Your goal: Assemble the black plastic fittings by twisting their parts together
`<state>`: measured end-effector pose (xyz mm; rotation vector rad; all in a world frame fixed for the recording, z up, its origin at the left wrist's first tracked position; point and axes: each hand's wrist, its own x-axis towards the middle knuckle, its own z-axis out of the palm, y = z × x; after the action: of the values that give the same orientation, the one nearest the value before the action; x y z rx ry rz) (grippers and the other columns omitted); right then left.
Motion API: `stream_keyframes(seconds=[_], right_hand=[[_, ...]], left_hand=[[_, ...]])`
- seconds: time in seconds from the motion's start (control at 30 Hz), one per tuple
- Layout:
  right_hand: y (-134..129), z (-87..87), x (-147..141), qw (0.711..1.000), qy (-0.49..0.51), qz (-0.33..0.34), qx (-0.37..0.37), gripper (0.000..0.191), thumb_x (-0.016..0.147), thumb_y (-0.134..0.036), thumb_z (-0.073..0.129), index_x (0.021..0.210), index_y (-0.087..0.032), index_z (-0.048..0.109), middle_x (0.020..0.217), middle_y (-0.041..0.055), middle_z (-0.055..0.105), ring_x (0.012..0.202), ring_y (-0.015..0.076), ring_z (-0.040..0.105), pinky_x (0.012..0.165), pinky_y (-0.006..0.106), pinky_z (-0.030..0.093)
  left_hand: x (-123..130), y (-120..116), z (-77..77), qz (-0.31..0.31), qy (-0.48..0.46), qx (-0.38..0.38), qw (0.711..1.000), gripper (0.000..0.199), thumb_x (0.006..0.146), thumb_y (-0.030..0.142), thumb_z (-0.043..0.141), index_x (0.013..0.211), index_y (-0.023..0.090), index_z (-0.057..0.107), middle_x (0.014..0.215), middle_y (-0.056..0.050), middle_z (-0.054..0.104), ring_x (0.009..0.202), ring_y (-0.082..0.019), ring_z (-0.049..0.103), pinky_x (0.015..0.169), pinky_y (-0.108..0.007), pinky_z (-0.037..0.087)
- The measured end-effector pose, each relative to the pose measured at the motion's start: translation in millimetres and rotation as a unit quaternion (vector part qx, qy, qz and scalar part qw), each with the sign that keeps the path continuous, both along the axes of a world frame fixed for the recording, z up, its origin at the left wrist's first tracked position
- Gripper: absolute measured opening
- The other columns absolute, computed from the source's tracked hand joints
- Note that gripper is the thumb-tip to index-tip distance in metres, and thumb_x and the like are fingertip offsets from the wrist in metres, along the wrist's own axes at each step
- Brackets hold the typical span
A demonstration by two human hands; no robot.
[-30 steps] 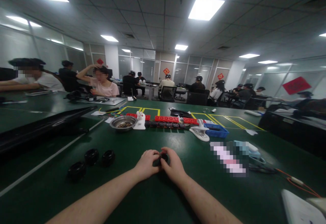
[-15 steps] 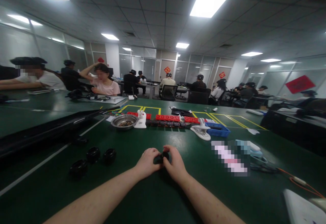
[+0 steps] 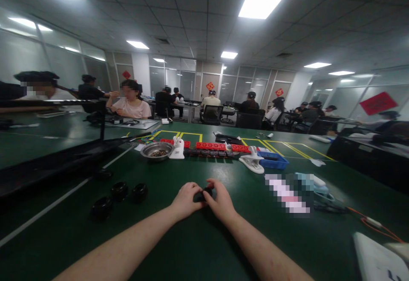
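Low over the green table, my left hand (image 3: pixel 188 201) is closed around one side of a small dark rounded part (image 3: pixel 200 196). The other side of it is pinched between the thumb and fingers of my right hand (image 3: pixel 221 200). Most of the part is hidden behind my fingers, so its exact kind does not show. Left of my hands lie three glossy black ring-shaped pieces: the nearest ring (image 3: pixel 102 207), a middle ring (image 3: pixel 119 190) and a right-hand ring (image 3: pixel 139 191).
Ahead stand a metal bowl (image 3: pixel 157 151) of small parts, white stands (image 3: pixel 177 149), a red-and-black strip (image 3: pixel 211 147) and a blue tray (image 3: pixel 273 160). A long black panel (image 3: pixel 57 162) lies left. Cables (image 3: pixel 330 206) and a white object (image 3: pixel 378 257) are at right.
My right fingers have shifted slightly on the dark part, which both hands still hold. The black panel at left has changed position, and a dark upright piece now shows. A person across has lowered an arm.
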<state>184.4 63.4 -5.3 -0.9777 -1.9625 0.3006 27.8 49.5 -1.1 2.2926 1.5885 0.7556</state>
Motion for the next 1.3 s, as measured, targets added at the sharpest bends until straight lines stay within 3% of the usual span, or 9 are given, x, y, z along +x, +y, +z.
stream_keyframes(seconds=[0.13, 0.27, 0.5, 0.67, 0.83, 1.03, 1.2, 1.3], right_hand=[[-2.3, 0.9, -0.4, 1.000, -0.003, 0.017, 0.002, 0.036, 0.069, -0.012, 0.049, 0.104, -0.018, 0.048, 0.090, 0.0038, 0.058, 0.086, 0.0174, 0.054, 0.079, 0.033, 0.043], [-4.5, 3.2, -0.4, 1.000, 0.000, 0.011, 0.008, 0.035, 0.072, -0.017, 0.051, 0.107, -0.017, 0.047, 0.096, 0.0065, 0.056, 0.092, 0.0196, 0.052, 0.082, 0.036, 0.042], [-3.9, 5.3, 0.1, 1.000, -0.004, -0.007, 0.009, 0.032, 0.071, -0.022, 0.055, 0.102, -0.016, 0.048, 0.087, 0.0063, 0.055, 0.085, 0.0207, 0.052, 0.078, 0.037, 0.043], [-2.4, 2.0, 1.7, 1.000, -0.011, 0.009, 0.007, 0.031, 0.074, -0.018, 0.048, 0.106, -0.017, 0.046, 0.092, 0.0062, 0.056, 0.088, 0.0195, 0.052, 0.080, 0.036, 0.043], [-0.6, 2.5, 2.6, 1.000, -0.015, 0.001, 0.016, 0.034, 0.074, -0.024, 0.052, 0.107, -0.016, 0.046, 0.094, 0.0089, 0.054, 0.090, 0.0224, 0.051, 0.080, 0.040, 0.042], [-1.7, 4.3, 2.4, 0.999, -0.041, 0.012, 0.025, 0.031, 0.073, -0.019, 0.050, 0.104, -0.017, 0.048, 0.089, 0.0058, 0.056, 0.085, 0.0196, 0.052, 0.078, 0.035, 0.043], [-5.1, 4.8, 1.1, 0.999, -0.039, -0.017, 0.030, 0.039, 0.072, -0.023, 0.052, 0.110, -0.015, 0.044, 0.099, 0.0098, 0.053, 0.093, 0.0230, 0.050, 0.082, 0.039, 0.041], [-5.1, 5.5, 1.0, 0.998, -0.042, -0.034, 0.028, 0.040, 0.071, -0.029, 0.057, 0.107, -0.014, 0.047, 0.093, 0.0098, 0.054, 0.087, 0.0246, 0.050, 0.079, 0.041, 0.041]], left_hand=[[-0.5, 1.0, -0.5, 0.001, 0.006, -0.001, 1.000, 0.029, 0.065, 0.037, 0.063, 0.089, 0.021, 0.059, 0.098, -0.004, 0.053, 0.095, -0.023, 0.047, 0.084, -0.034, 0.038], [-1.0, 2.0, -1.0, 0.000, 0.012, -0.004, 1.000, 0.029, 0.066, 0.039, 0.062, 0.089, 0.022, 0.060, 0.100, -0.004, 0.053, 0.096, -0.023, 0.047, 0.085, -0.034, 0.038], [-1.7, 2.3, -1.5, -0.012, 0.012, 0.004, 1.000, 0.031, 0.068, 0.043, 0.060, 0.089, 0.021, 0.060, 0.099, -0.005, 0.053, 0.096, -0.023, 0.047, 0.084, -0.035, 0.038], [-1.6, 1.4, -1.0, -0.012, 0.016, 0.009, 1.000, 0.032, 0.068, 0.045, 0.060, 0.091, 0.022, 0.060, 0.098, -0.004, 0.053, 0.096, -0.023, 0.047, 0.085, -0.035, 0.038], [-1.7, 1.6, -1.6, -0.007, 0.019, 0.009, 1.000, 0.033, 0.067, 0.045, 0.061, 0.091, 0.022, 0.060, 0.099, -0.004, 0.053, 0.097, -0.024, 0.046, 0.085, -0.035, 0.037], [-1.5, 1.5, -1.0, -0.009, 0.018, 0.011, 1.000, 0.030, 0.067, 0.040, 0.061, 0.091, 0.022, 0.060, 0.098, -0.004, 0.053, 0.094, -0.023, 0.047, 0.084, -0.034, 0.038], [-1.6, 0.3, 0.2, -0.009, 0.023, 0.012, 1.000, 0.031, 0.066, 0.040, 0.062, 0.090, 0.021, 0.060, 0.098, -0.004, 0.053, 0.096, -0.023, 0.047, 0.083, -0.033, 0.038], [-1.6, -0.5, 0.2, -0.003, 0.025, 0.016, 1.000, 0.030, 0.067, 0.041, 0.061, 0.089, 0.020, 0.059, 0.097, -0.004, 0.053, 0.094, -0.023, 0.048, 0.083, -0.033, 0.039]])
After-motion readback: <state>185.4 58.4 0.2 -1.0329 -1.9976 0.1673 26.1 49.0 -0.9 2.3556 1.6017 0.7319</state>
